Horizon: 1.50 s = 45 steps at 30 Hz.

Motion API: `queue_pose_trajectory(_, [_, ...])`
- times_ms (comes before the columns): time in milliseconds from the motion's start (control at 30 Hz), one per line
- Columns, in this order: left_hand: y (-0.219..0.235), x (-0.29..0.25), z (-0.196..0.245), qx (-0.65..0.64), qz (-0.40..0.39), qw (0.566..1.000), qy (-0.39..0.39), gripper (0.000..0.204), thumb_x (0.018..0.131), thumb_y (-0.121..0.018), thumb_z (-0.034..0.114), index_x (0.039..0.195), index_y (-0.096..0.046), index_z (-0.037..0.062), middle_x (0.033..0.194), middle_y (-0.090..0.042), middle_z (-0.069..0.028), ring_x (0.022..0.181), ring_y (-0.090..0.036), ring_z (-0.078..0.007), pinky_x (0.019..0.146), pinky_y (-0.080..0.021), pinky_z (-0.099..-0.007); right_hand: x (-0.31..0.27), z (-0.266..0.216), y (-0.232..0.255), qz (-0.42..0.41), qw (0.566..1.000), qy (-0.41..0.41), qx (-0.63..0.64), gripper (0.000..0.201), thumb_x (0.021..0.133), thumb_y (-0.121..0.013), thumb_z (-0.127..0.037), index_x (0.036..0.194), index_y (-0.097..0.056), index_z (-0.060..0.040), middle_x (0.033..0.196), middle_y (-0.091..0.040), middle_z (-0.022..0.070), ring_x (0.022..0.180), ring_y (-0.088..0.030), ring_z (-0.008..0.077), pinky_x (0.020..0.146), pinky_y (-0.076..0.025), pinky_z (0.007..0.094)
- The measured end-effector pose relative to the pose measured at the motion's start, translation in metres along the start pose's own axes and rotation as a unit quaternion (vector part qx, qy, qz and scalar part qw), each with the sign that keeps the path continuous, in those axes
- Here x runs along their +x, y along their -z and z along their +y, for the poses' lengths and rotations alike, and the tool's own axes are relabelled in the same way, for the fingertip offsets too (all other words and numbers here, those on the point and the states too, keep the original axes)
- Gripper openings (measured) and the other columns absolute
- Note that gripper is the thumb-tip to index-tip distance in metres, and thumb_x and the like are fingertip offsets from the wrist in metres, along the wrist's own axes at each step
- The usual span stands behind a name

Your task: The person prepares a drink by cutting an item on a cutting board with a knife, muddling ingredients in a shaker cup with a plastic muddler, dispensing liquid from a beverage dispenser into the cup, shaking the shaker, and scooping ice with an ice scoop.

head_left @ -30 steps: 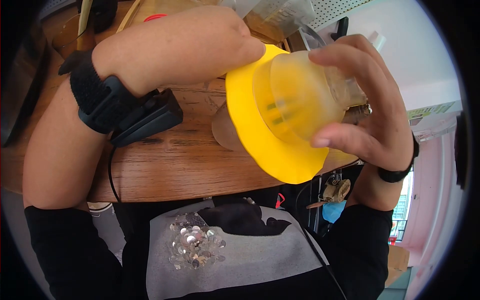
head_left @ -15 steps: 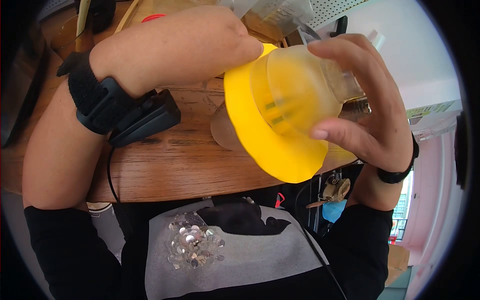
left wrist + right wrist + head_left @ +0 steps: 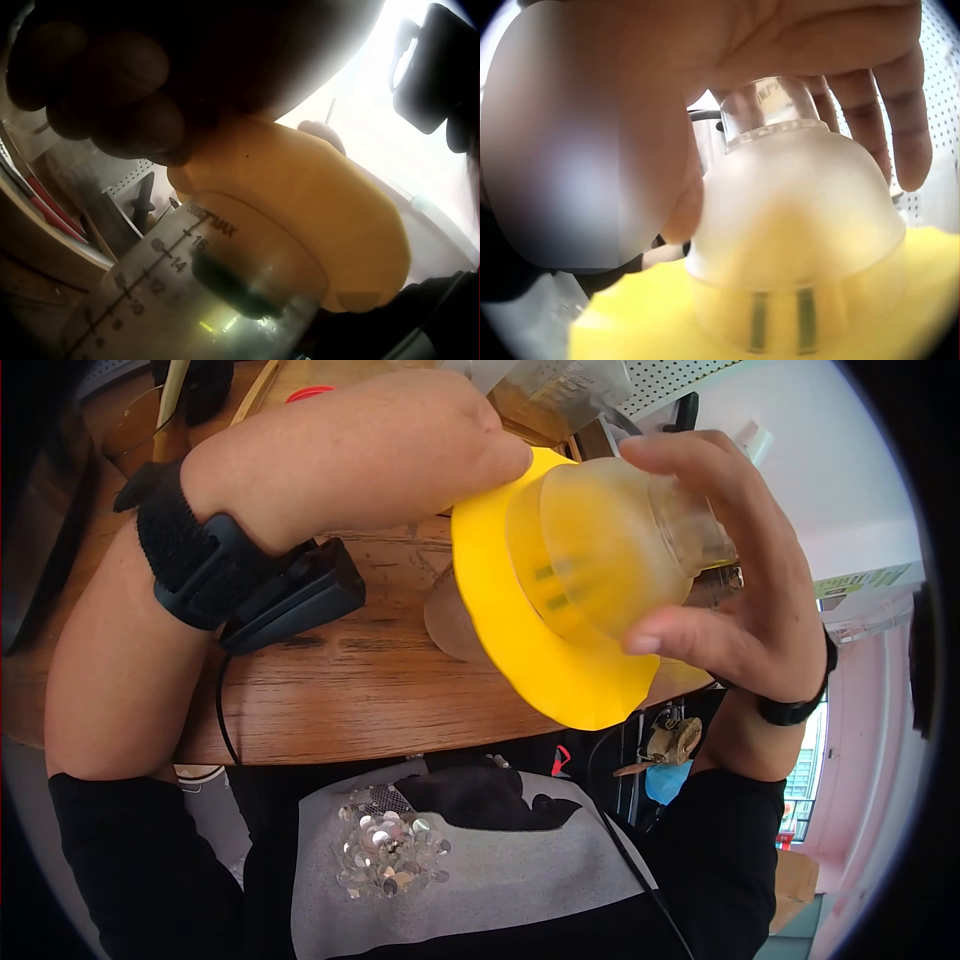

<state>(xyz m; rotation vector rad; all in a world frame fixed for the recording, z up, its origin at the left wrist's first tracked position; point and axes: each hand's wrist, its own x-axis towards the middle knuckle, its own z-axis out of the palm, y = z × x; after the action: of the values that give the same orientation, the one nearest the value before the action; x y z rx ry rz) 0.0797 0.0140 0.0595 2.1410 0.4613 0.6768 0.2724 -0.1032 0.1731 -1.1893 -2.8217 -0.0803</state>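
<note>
A juicer is tilted over the table. It has a wide yellow rim (image 3: 570, 680), a frosted dome (image 3: 610, 545) with a clear knob (image 3: 769, 105), and a clear measuring cup (image 3: 172, 285) marked with numbers and MAX. Green slots (image 3: 806, 319) show through the base of the dome. My left hand (image 3: 440, 450) pinches the upper left edge of the yellow rim; its curled fingers show only in the left wrist view. Curved round the dome from the right is my right hand (image 3: 760, 575), thumb on the near side and fingers on the far side, with the knob under the palm.
Below the juicer lies the wooden table (image 3: 370, 710), its front edge near my body. A clear container (image 3: 560, 400) stands at the back. Black wrist cameras (image 3: 300, 595) and cables hang from my arms. White pegboard (image 3: 660, 380) is behind.
The juicer shifted slightly up and left, then back again, the dome tipping a little with it. Both hands keep their places on it.
</note>
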Motion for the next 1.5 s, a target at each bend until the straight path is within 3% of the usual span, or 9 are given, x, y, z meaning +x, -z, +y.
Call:
queue_pose_trajectory(133, [0.002,0.000,0.002,-0.002,-0.015,0.999,0.031,0.039,0.095,-0.049,0.028,0.077,-0.059,-0.0052,0.063,-0.056,-0.0036,0.057,-0.051,-0.0103,0.055,-0.042,-0.0266,-0.001,-0.009,-0.003,-0.010,0.986,-0.147,-0.082,0.092,0.060,-0.077,-0.062,0.125,-0.053,-0.0006,0.112,-0.058,0.0120,0.104,-0.059,0.0266,0.091,-0.044,0.0331])
queue_pose_trajectory(467, [0.001,0.000,0.000,-0.020,-0.015,0.999,0.024,0.038,0.095,-0.050,0.027,0.078,-0.059,-0.0056,0.065,-0.056,-0.0026,0.058,-0.051,-0.0095,0.055,-0.042,-0.0258,-0.005,0.008,-0.003,0.003,0.999,0.018,0.035,0.077,0.071,-0.073,-0.049,0.127,-0.051,-0.0001,0.122,-0.053,0.0184,0.113,-0.054,0.0291,0.096,-0.040,0.0391])
queue_pose_trajectory(700, [0.004,-0.002,0.001,-0.013,-0.018,0.999,0.047,0.038,0.095,-0.049,0.027,0.078,-0.059,-0.0053,0.066,-0.057,-0.0026,0.059,-0.052,-0.0094,0.056,-0.043,-0.0248,0.000,-0.006,-0.002,-0.019,0.983,-0.175,-0.044,0.086,0.066,-0.075,-0.057,0.127,-0.051,-0.0008,0.114,-0.059,0.0144,0.111,-0.056,0.0246,0.097,-0.038,0.0384])
queue_pose_trajectory(767, [0.002,-0.001,0.001,-0.002,-0.004,1.000,0.016,0.038,0.095,-0.050,0.027,0.078,-0.059,-0.0048,0.065,-0.057,-0.0026,0.059,-0.052,-0.0091,0.057,-0.043,-0.0240,0.001,-0.007,-0.010,0.115,0.964,-0.129,0.203,0.085,0.068,-0.074,-0.053,0.129,-0.050,0.0003,0.120,-0.056,0.0163,0.114,-0.054,0.0271,0.098,-0.037,0.0396])
queue_pose_trajectory(900, [0.001,-0.001,0.001,0.001,-0.008,1.000,0.027,0.037,0.095,-0.050,0.027,0.079,-0.060,-0.0051,0.066,-0.057,-0.0026,0.060,-0.052,-0.0086,0.057,-0.043,-0.0241,-0.003,0.012,0.001,-0.017,0.994,0.040,0.097,0.078,0.071,-0.074,-0.045,0.128,-0.050,0.0028,0.127,-0.050,0.0190,0.118,-0.049,0.0316,0.100,-0.036,0.0380])
queue_pose_trajectory(1200, [0.003,-0.002,0.001,-0.054,-0.021,0.997,0.040,0.034,0.096,-0.050,0.026,0.090,-0.063,-0.0055,0.073,-0.060,-0.0029,0.068,-0.054,-0.0080,0.063,-0.045,-0.0235,-0.003,0.003,0.002,-0.030,0.995,-0.091,0.007,0.078,0.067,-0.079,-0.046,0.125,-0.052,-0.0017,0.123,-0.053,0.0153,0.115,-0.052,0.0293,0.097,-0.039,0.0387])
queue_pose_trajectory(1400, [0.009,-0.002,-0.011,-0.045,0.010,0.999,-0.001,0.034,0.097,-0.050,0.028,0.096,-0.063,-0.0034,0.080,-0.061,-0.0041,0.074,-0.057,-0.0112,0.068,-0.047,-0.0263,-0.004,0.010,-0.008,0.012,0.996,0.004,0.090,0.080,0.065,-0.080,-0.038,0.130,-0.050,-0.0020,0.128,-0.051,0.0179,0.118,-0.049,0.0297,0.100,-0.037,0.0387])
queue_pose_trajectory(1467, [0.019,0.005,-0.038,0.366,0.092,0.875,-0.304,0.035,0.098,-0.050,0.031,0.096,-0.065,-0.0009,0.083,-0.063,-0.0038,0.075,-0.058,-0.0114,0.069,-0.048,-0.0259,-0.001,0.012,-0.004,-0.003,0.996,0.021,0.086,0.079,0.065,-0.080,-0.035,0.130,-0.050,-0.0021,0.128,-0.051,0.0182,0.119,-0.049,0.0299,0.101,-0.036,0.0382])
queue_pose_trajectory(1500, [0.029,0.008,-0.019,0.368,0.093,0.873,-0.305,0.035,0.098,-0.050,0.031,0.096,-0.065,-0.0009,0.083,-0.063,-0.0038,0.075,-0.058,-0.0114,0.069,-0.048,-0.0259,0.000,0.012,-0.002,-0.020,0.996,0.039,0.083,0.078,0.065,-0.080,-0.033,0.130,-0.050,-0.0021,0.127,-0.051,0.0184,0.120,-0.048,0.0302,0.101,-0.036,0.0378])
